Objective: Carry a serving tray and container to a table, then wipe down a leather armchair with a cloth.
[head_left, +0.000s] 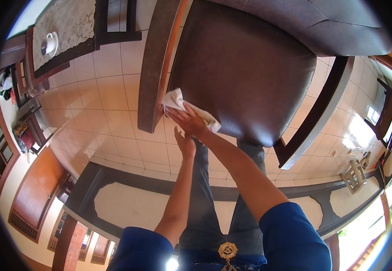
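A chair with a dark brown padded seat (246, 67) stands before me, its wooden armrests on both sides. My right hand (191, 120) presses a whitish cloth (175, 97) against the seat's front left corner, beside the left armrest (155, 74). The fingers lie spread on top of the cloth, which bunches out on both sides of the hand. Just below it, my left hand (185, 142) is raised with its fingers apart and holds nothing. Its fingertips are near the lower end of the left armrest.
At the upper left, a white cup on a saucer (51, 44) sits on a table with a lace cloth (70, 23). The right armrest (317, 115) borders the seat. A small wooden stool (354, 176) stands at the far right, and a low wall (131, 203) runs behind my legs.
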A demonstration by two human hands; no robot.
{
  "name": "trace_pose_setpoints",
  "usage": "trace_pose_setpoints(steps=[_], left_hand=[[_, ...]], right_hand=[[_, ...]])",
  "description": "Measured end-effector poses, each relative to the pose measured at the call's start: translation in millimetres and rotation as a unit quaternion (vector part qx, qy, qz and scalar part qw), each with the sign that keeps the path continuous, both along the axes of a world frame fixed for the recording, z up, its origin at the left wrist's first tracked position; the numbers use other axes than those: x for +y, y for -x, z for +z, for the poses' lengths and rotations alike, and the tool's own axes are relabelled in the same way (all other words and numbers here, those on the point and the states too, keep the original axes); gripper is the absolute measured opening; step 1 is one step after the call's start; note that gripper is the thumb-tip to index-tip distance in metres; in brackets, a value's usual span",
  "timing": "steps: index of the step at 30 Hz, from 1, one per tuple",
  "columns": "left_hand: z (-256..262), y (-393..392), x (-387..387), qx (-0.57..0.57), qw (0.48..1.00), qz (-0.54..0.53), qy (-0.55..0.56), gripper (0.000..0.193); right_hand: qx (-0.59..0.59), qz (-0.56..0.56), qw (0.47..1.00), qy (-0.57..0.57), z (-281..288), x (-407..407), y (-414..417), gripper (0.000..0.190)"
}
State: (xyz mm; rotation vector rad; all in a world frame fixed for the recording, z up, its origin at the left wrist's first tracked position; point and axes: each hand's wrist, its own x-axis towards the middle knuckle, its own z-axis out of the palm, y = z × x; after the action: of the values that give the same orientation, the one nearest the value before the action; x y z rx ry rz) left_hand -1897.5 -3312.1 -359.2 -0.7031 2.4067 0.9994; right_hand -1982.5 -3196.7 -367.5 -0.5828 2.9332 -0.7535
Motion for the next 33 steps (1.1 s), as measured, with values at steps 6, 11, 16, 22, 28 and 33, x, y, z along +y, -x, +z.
trace_pose_setpoints(steps=[6, 11, 16, 22, 28, 33], left_hand=[[8, 57, 17, 0.033, 0.99, -0.038, -0.131, 0.066], [12, 51, 43, 0.089, 0.976, -0.188, 0.071, 0.084], [25, 64, 88, 0.14, 0.89, -0.422, 0.102, 0.087], [23, 100, 140, 0.144, 0.775, -0.603, 0.124, 0.089], [3, 151, 166, 0.284, 0.689, -0.667, 0.026, 0.094], [-10, 127, 162, 0.299, 0.671, -0.676, 0.059, 0.085]], right_hand=[[0.074, 0.015, 0.993, -0.089, -19, 17, -15, 0.08], [-0.031, -0.117, 0.991, -0.066, 6, 61, -27, 0.071], [-0.112, -0.262, 0.947, -0.15, 11, 137, -86, 0.07], [-0.112, -0.585, 0.781, -0.188, -4, 184, -101, 0.065], [-0.026, -0.578, 0.8, -0.157, -17, 250, 5, 0.059], [0.013, -0.513, 0.847, -0.141, -17, 214, -16, 0.056]])
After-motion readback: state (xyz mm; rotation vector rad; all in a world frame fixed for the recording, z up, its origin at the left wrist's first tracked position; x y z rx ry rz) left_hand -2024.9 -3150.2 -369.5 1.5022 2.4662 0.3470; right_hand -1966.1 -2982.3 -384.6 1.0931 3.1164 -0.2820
